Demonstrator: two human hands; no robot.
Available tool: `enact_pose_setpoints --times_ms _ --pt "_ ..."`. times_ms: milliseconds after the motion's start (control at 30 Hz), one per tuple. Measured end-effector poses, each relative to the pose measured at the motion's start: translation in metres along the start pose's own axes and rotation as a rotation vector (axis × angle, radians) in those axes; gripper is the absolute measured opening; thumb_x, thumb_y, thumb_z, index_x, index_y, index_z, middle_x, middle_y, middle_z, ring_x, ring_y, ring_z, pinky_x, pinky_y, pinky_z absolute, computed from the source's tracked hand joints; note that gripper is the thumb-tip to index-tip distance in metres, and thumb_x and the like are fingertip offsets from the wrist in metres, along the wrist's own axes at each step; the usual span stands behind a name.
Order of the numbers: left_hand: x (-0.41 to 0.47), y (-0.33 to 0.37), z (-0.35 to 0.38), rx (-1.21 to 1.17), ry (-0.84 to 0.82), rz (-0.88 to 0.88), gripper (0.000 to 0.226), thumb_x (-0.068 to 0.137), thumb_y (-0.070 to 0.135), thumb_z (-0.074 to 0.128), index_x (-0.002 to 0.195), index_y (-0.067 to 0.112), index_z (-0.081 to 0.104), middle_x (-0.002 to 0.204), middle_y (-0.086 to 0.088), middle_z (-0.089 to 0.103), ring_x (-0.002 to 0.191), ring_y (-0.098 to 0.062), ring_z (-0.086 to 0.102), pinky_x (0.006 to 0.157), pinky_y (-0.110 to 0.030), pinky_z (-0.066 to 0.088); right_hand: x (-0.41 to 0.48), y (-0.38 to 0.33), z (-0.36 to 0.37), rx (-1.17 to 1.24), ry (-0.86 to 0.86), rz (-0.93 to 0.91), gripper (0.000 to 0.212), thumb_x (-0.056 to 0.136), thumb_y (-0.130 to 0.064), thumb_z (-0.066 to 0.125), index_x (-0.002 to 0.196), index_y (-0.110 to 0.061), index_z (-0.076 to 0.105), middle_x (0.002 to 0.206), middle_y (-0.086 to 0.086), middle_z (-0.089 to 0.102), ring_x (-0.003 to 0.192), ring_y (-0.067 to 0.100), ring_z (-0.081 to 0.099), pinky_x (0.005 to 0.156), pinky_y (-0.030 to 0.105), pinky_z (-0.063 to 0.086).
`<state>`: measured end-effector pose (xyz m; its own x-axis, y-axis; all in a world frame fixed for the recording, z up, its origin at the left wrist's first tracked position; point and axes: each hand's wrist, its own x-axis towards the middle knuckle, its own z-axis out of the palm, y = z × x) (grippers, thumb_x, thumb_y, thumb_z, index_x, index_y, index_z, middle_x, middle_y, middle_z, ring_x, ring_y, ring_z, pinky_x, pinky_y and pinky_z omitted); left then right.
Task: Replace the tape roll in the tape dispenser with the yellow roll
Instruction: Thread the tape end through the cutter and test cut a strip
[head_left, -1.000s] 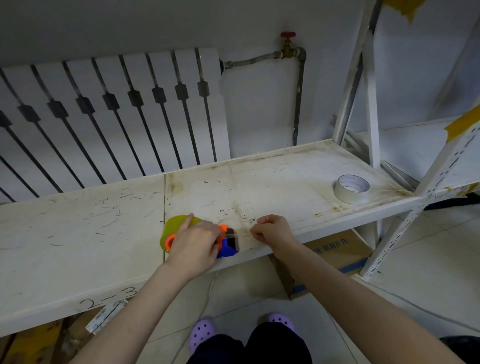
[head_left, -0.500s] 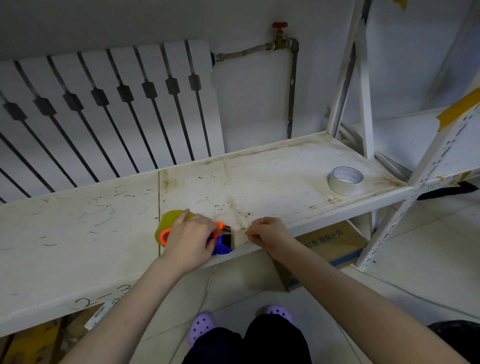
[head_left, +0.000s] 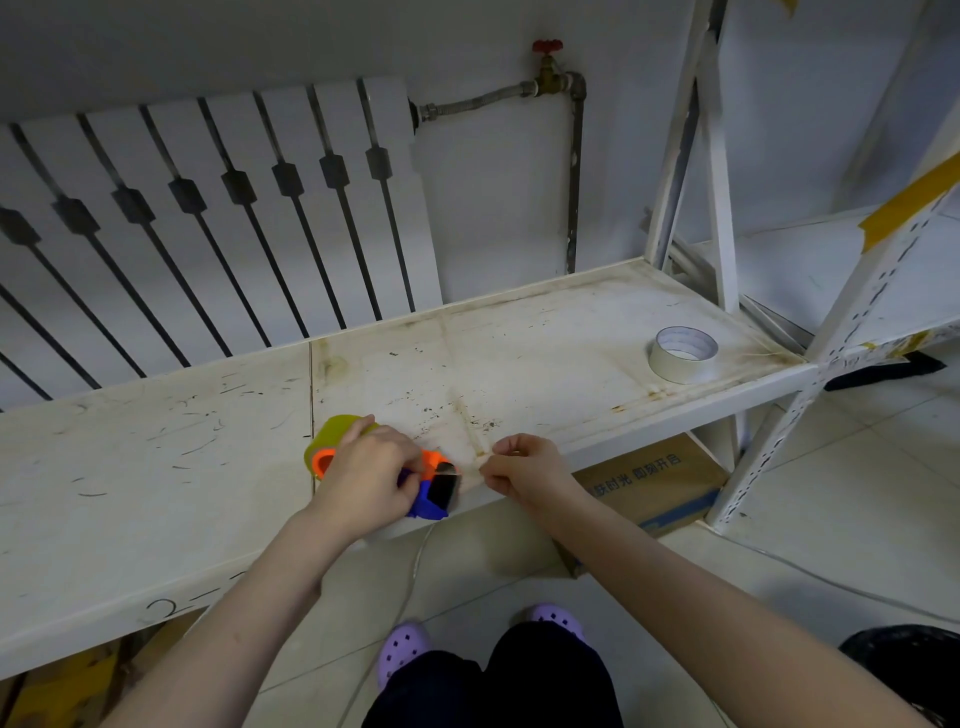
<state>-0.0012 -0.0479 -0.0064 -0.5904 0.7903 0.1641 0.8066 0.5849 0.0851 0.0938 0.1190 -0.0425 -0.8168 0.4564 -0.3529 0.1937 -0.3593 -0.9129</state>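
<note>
An orange and blue tape dispenser (head_left: 434, 480) lies on the white shelf (head_left: 156, 467) near its front edge. A yellow roll (head_left: 332, 436) sits in the dispenser and shows behind my fingers. My left hand (head_left: 366, 475) presses down on the dispenser and covers most of it. My right hand (head_left: 524, 465), just to the right of the dispenser's blade end, pinches the end of a clear strip of tape that runs from the dispenser. A white tape roll (head_left: 683, 354) lies flat at the far right of the shelf.
A white radiator (head_left: 208, 218) and a pipe with a red valve (head_left: 548, 49) stand behind the shelf. Upright rack posts (head_left: 719, 171) rise at the right. A cardboard box (head_left: 654, 480) sits under the shelf. My purple shoes (head_left: 402, 647) are on the tiled floor.
The view has shifted slightly. Both hands stay at the dispenser, and my right hand keeps hold of the tape end a short way from the blade.
</note>
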Motion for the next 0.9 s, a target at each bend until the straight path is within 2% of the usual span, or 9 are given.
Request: enact_pose_setpoints --times_ms 100,233,333,467,567,767,833,900 --pt "0.001 -0.004 0.002 -0.032 0.021 0.001 0.016 0.070 0.024 0.049 0.069 0.018 0.063 0.071 0.005 0.064 0.081 -0.016 0.058 0.107 -0.036 0.026 -0.006 -0.002 0.003 0.017 0.006 -0.064 0.021 0.076 0.010 0.061 0.078 -0.008 0.050 0.069 0.006 0.053 0.061 0.017 0.055 0.064 0.022 0.054" --pt "0.004 -0.004 -0.001 -0.150 0.078 0.014 0.008 0.068 0.019 0.050 0.063 0.017 0.056 0.060 0.005 0.058 0.063 -0.016 0.046 0.094 -0.040 0.041 -0.012 -0.004 0.010 0.062 0.022 -0.169 0.021 0.075 0.011 0.058 0.078 -0.009 0.051 0.065 0.005 0.050 0.063 0.019 0.054 0.076 0.034 0.052" --pt "0.004 -0.006 -0.002 -0.119 0.016 0.043 0.006 0.068 0.020 0.052 0.067 0.021 0.058 0.065 0.008 0.060 0.070 -0.015 0.052 0.097 -0.040 0.039 -0.013 -0.004 0.011 0.086 0.032 -0.160 0.021 0.076 0.011 0.058 0.077 -0.009 0.051 0.065 0.005 0.050 0.059 0.016 0.054 0.074 0.031 0.052" --pt "0.003 -0.009 -0.003 -0.066 -0.049 0.070 0.007 0.068 0.024 0.055 0.072 0.026 0.061 0.071 0.010 0.060 0.083 -0.015 0.056 0.104 -0.040 0.035 -0.012 0.005 0.006 0.091 0.035 -0.040 0.023 0.076 0.010 0.060 0.073 -0.009 0.049 0.074 0.009 0.054 0.062 0.018 0.055 0.060 0.022 0.054" --pt "0.003 -0.006 -0.005 -0.028 -0.074 0.062 0.012 0.072 0.024 0.057 0.080 0.025 0.066 0.079 0.010 0.062 0.093 -0.015 0.055 0.110 -0.038 0.023 -0.009 0.012 0.005 0.117 0.053 0.014 0.024 0.076 0.011 0.060 0.073 -0.009 0.049 0.074 0.011 0.054 0.063 0.019 0.056 0.061 0.024 0.053" --pt "0.001 -0.003 -0.007 0.076 -0.108 0.086 0.021 0.078 0.024 0.056 0.095 0.026 0.068 0.095 0.006 0.065 0.106 -0.016 0.051 0.112 -0.037 0.017 -0.005 0.018 0.003 0.164 0.115 0.000 0.022 0.078 0.011 0.061 0.077 -0.008 0.049 0.074 0.009 0.052 0.062 0.018 0.056 0.058 0.021 0.054" --pt "0.000 -0.002 -0.005 0.104 -0.108 0.111 0.023 0.078 0.022 0.057 0.097 0.028 0.069 0.099 0.007 0.066 0.109 -0.017 0.051 0.113 -0.042 0.016 -0.006 0.019 0.002 0.143 0.146 -0.036 0.022 0.078 0.010 0.062 0.081 -0.008 0.049 0.077 0.010 0.052 0.063 0.018 0.056 0.054 0.018 0.052" --pt "-0.002 -0.002 -0.004 0.167 -0.103 0.170 0.022 0.073 0.019 0.064 0.091 0.029 0.072 0.095 0.006 0.069 0.102 -0.020 0.058 0.109 -0.050 0.025 -0.006 0.021 0.003 0.119 0.156 -0.065 0.022 0.078 0.009 0.063 0.081 -0.008 0.049 0.078 0.011 0.051 0.065 0.019 0.055 0.053 0.017 0.052"
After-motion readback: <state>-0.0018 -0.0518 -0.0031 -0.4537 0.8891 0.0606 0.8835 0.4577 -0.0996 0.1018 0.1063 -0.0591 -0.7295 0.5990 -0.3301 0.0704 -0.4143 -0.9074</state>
